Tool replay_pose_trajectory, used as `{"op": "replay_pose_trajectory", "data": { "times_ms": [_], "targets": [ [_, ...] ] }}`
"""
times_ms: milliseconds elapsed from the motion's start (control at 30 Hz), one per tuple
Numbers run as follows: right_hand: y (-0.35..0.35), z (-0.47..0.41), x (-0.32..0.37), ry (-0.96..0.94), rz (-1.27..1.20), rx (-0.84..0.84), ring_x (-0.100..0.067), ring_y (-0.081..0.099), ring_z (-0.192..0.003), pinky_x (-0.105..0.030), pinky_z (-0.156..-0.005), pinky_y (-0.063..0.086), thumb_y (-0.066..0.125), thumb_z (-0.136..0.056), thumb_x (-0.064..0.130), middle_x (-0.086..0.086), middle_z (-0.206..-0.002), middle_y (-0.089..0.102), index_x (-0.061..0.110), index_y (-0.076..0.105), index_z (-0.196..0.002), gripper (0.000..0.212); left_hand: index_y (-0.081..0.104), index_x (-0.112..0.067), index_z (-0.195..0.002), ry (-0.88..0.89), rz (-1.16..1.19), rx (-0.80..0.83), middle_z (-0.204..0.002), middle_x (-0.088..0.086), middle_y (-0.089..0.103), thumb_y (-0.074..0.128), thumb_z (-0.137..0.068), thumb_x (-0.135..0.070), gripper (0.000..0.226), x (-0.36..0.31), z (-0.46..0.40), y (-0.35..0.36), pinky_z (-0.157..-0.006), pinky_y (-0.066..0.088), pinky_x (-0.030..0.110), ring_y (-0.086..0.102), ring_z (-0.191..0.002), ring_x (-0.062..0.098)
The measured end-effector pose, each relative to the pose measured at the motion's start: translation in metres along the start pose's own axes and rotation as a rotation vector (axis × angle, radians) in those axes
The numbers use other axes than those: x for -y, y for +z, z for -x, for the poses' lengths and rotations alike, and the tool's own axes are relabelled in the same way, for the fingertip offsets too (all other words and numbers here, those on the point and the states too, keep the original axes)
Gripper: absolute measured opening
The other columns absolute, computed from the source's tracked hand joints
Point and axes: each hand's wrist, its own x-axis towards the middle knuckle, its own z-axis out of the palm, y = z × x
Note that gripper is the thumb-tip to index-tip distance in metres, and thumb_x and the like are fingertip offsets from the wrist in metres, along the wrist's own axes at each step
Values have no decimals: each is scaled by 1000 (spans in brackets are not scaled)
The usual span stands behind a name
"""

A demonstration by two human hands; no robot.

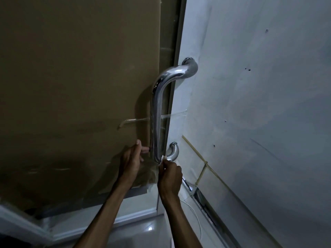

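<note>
Nearest to you, below the handle [157,111], the glossy floor [143,233] shows between your forearms, and a thin white cable [195,212] trails down to the lower right of the handle.

Your right hand [169,178] sits just under the handle's lower bend. Its thumb and forefinger are closed in a pinch on a small white scrap [162,158], which touches the bottom curve of the bar. Your left hand [131,161] is just left of the handle's lower end, thumb pointing up. Its fingers are stretched toward the bar rather than curled, and one fingertip reaches the metal. Crinkled clear film [148,174] hangs between your hands, directly under the handle. Whether your left fingers catch it cannot be told.

The handle is a polished chrome bar standing upright, bent at both ends into round mounts on the wall panel [250,86] to its right. A strip of clear tape [125,120] crosses behind the bar about halfway up.

Behind and left of the handle is a large brown cardboard sheet [71,86]. A grey frame edge [176,68] runs upright just behind the bar. Right of the handle's lower mount, yellowish masking tape [202,173] runs along the panel.
</note>
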Motion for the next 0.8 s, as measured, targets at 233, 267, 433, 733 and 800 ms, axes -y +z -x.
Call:
{"op": "replay_pose_trajectory", "data": {
  "times_ms": [233, 267, 433, 733, 800],
  "targets": [
    [12, 0, 26, 126, -319, 63, -9, 69, -63, -29, -64, 62, 68, -98, 21, 7, -66, 70, 21, 76, -75, 25, 77, -30, -80, 1, -30, -15, -84, -8, 77, 40, -98, -64, 54, 6, -3, 1, -77, 53, 41, 64, -72, 19],
    [8, -5, 32, 161, -397, 78, -16, 73, -69, -38, -69, 65, 70, -96, 21, 4, -70, 74, 23, 77, -74, 23, 78, -31, -80, 12, -35, -18, -83, -6, 77, 40, -98, -64, 53, 7, -3, 1, -77, 52, 39, 65, -73, 18],
    [-4, -11, 42, 194, -562, 91, -15, 76, -83, -39, -80, 65, 72, -97, 24, 5, -85, 80, 31, 82, -92, 13, 79, -34, -80, 15, -12, -2, -80, -1, 75, 39, -99, -60, 51, -1, 6, 0, -75, 48, 30, 68, -80, 16],
    [-4, -6, 54, 197, -584, 11, -5, 75, -82, -37, -84, 64, 70, -98, 22, 10, -89, 80, 23, 81, -112, 18, 80, -40, -81, -5, -14, 20, -85, -4, 78, 45, -107, -51, 45, -2, 7, -4, -83, 55, 39, 71, -85, 17],
    [-2, -1, 53, 190, -569, 6, -12, 76, -81, -42, -81, 65, 69, -99, 20, 7, -87, 80, 24, 83, -106, 16, 81, -34, -83, 0, -22, 35, -87, -5, 79, 44, -106, -53, 48, -3, 8, -5, -84, 56, 43, 72, -86, 18]
  ]
}}
